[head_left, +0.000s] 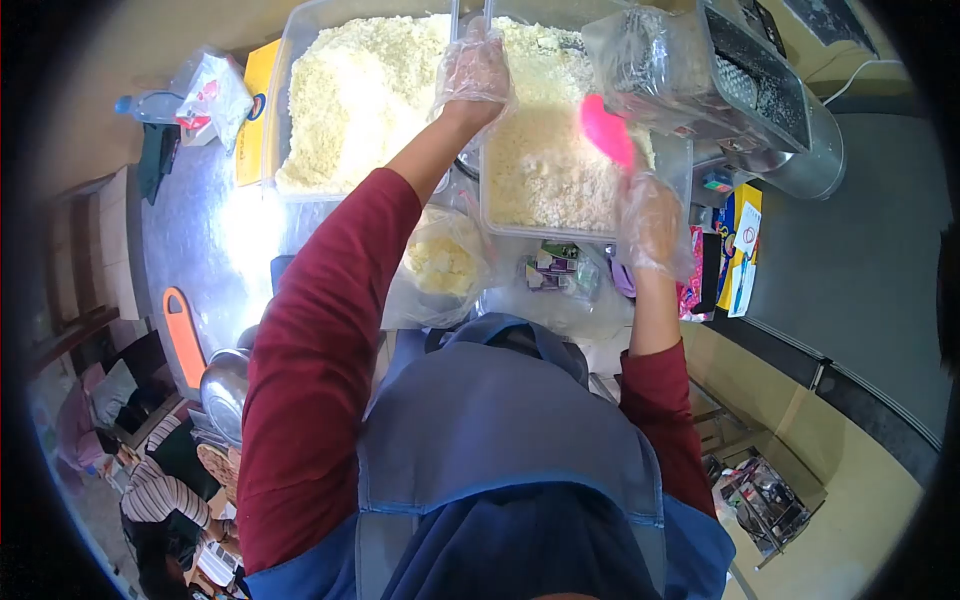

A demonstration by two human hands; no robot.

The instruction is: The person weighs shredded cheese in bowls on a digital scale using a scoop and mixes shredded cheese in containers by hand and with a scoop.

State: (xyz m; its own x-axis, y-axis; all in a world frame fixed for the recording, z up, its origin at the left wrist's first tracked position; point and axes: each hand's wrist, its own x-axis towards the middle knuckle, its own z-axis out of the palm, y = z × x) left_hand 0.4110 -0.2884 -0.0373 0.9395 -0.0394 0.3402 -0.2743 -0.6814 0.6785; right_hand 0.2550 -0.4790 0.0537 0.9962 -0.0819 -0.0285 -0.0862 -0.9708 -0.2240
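My left hand point(475, 72), in a clear plastic glove, is closed on the rim between two clear tubs. The left tub point(272, 150) is heaped with pale yellow, grated-looking crumbs point(365, 100). Finer, whiter crumbs point(550, 170) fill the near part of the right tub point(487, 205). My right hand point(652, 225), also gloved, is closed around a bright pink scraper point(607, 132) at that tub's right side. The scraper's blade is tilted over the crumbs; its handle is hidden in my hand.
A metal grating machine point(765, 85), partly wrapped in plastic, overhangs the right tub. A bag of pale yellow food point(440, 262) lies in front of the tubs. An orange cutting board point(182, 335) and metal bowl point(226, 395) stand left. Another person point(165, 490) is at lower left.
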